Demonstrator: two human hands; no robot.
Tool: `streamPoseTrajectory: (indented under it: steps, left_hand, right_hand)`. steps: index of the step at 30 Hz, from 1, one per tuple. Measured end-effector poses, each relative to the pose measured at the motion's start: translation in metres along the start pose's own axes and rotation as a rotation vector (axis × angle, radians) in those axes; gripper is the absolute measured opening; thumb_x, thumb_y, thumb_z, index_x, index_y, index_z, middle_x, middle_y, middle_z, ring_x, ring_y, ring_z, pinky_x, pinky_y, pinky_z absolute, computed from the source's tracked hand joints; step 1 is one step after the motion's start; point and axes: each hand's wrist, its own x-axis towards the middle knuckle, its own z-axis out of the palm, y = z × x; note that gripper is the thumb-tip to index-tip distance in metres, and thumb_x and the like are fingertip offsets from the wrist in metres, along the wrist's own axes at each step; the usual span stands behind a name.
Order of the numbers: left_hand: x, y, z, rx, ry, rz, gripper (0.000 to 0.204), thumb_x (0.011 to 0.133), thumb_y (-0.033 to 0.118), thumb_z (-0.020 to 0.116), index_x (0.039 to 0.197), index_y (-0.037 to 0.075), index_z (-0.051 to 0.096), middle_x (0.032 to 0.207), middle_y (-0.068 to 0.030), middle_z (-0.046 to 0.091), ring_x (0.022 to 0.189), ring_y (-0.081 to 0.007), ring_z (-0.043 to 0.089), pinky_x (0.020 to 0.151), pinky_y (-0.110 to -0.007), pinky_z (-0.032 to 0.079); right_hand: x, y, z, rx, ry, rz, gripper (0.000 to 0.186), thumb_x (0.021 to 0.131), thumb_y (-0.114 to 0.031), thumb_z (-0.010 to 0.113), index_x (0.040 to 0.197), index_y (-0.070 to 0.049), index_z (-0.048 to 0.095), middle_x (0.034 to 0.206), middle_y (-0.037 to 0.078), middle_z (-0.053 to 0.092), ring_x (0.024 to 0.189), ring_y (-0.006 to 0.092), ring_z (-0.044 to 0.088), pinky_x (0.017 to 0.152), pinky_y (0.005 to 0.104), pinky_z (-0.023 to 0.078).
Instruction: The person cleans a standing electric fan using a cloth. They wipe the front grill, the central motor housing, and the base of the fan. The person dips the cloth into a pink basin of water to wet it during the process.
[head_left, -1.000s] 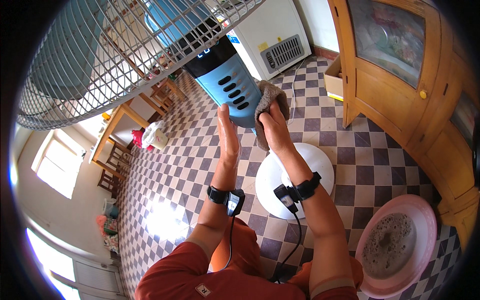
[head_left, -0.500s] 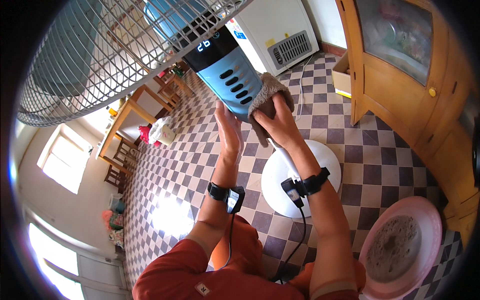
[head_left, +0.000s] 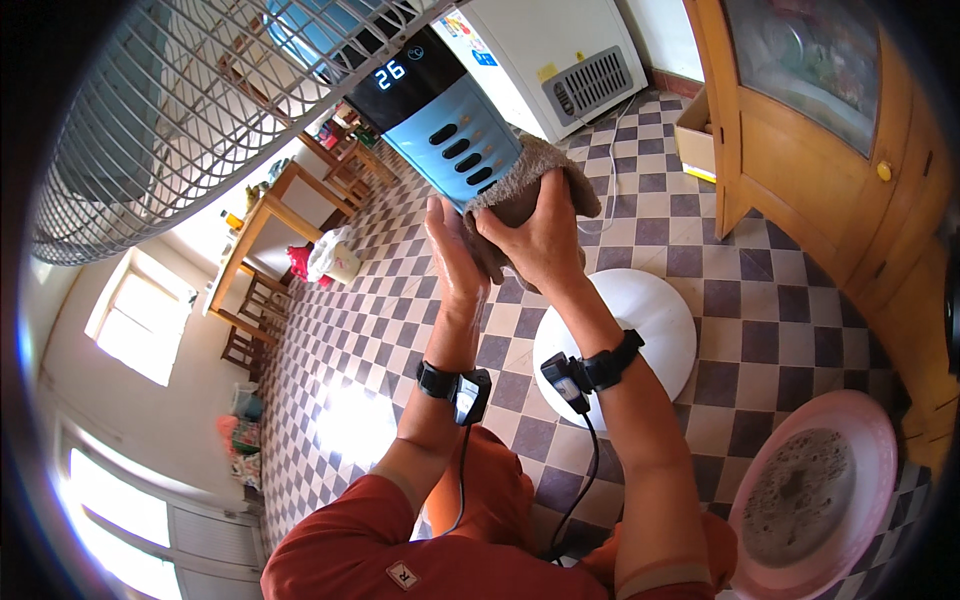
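A standing fan is in front of me, with its wire grille at the upper left. Below the grille is its blue and black control panel, which has a lit display and a row of dark oval buttons. My right hand grips a grey-brown cloth and presses it around the panel's lower right end, covering that part. Flat against the panel's lower left side rests my left hand, fingers stretched up and partly hidden. The fan's round white base stands on the floor.
A pink basin of murky, sudsy water sits at the lower right. Beside it rises a wooden cabinet. A white appliance with a vent stands at the back, its cord on the checkered floor. A wooden table is at the left.
My right hand and the cloth have shifted slightly left, and the cloth now covers more of the lowest button. The view has turned a little. My left hand stays against the panel.
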Motion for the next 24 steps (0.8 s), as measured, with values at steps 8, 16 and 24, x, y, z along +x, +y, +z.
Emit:
streamPoseTrajectory:
  steps: [8, 16, 24]
  left_hand:
    - [0.009, -0.013, -0.007, -0.043, -0.047, 0.125, 0.057, 0.095, 0.052, 0.028, 0.124, 0.007, 0.046, 0.125, -0.0039, 0.052, 0.115, -0.0176, 0.045, 0.098, -0.038, 0.033]
    - [0.004, -0.010, -0.003, -0.023, -0.068, 0.114, 0.057, 0.096, 0.050, 0.027, 0.129, 0.005, 0.042, 0.133, -0.0064, 0.046, 0.121, -0.0192, 0.042, 0.101, -0.038, 0.031]
    - [0.001, -0.009, 0.004, -0.006, -0.018, 0.099, 0.060, 0.097, 0.049, 0.026, 0.133, 0.003, 0.039, 0.135, -0.0092, 0.047, 0.123, -0.0223, 0.044, 0.103, -0.038, 0.031]
  right_hand:
    - [0.007, 0.006, -0.016, 0.327, 0.043, 0.122, 0.037, 0.077, -0.017, 0.068, 0.108, -0.001, 0.058, 0.091, 0.014, 0.063, 0.082, 0.0226, 0.062, 0.078, 0.0334, 0.048]
    - [0.007, 0.008, -0.011, 0.606, 0.076, 0.338, 0.028, 0.083, -0.014, 0.063, 0.108, -0.002, 0.060, 0.087, 0.003, 0.063, 0.077, 0.0081, 0.054, 0.073, 0.0242, 0.046]
    - [0.009, 0.005, -0.007, 0.655, 0.121, 0.336, 0.029, 0.082, -0.014, 0.063, 0.107, 0.000, 0.060, 0.088, 0.006, 0.063, 0.079, 0.0097, 0.055, 0.073, 0.0258, 0.047]
